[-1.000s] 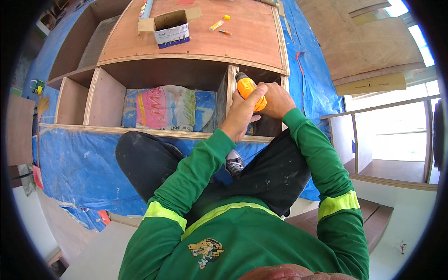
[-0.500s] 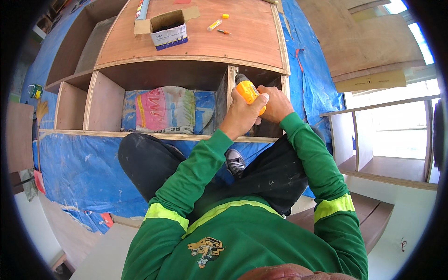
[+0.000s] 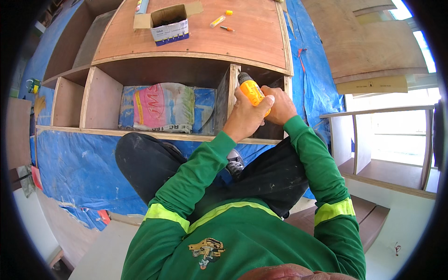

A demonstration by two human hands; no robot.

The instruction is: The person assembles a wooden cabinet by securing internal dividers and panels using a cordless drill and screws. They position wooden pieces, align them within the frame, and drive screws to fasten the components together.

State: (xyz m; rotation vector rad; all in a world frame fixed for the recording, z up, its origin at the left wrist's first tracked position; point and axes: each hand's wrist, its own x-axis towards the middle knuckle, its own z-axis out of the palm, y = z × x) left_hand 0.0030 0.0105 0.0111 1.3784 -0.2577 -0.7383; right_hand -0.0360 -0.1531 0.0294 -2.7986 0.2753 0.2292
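Partition [image 3: 233, 86] between sack [image 3: 163, 107] and drill [image 3: 252, 92]

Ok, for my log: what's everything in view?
Pistol-shaped drill: one, yellow-black, in hands.
Open cardboard box: one, white-blue, on flat panel.
Compartmented wooden cabinet: one, brown, ahead.
Printed sack: one, multicoloured, inside cabinet.
Slender tube: one, yellow, right of box.
Small cap: one, yellow, beyond tube.
Slim stick: one, orange, near tube.
Plastic sheeting: uncounted, blue, floor.
Open shelf unit: one, brown, right.
Plywood boards: several, brown, upper right.
Left hand, right hand: one each, bare, on drill.
Sleeves: two, green, foreground.
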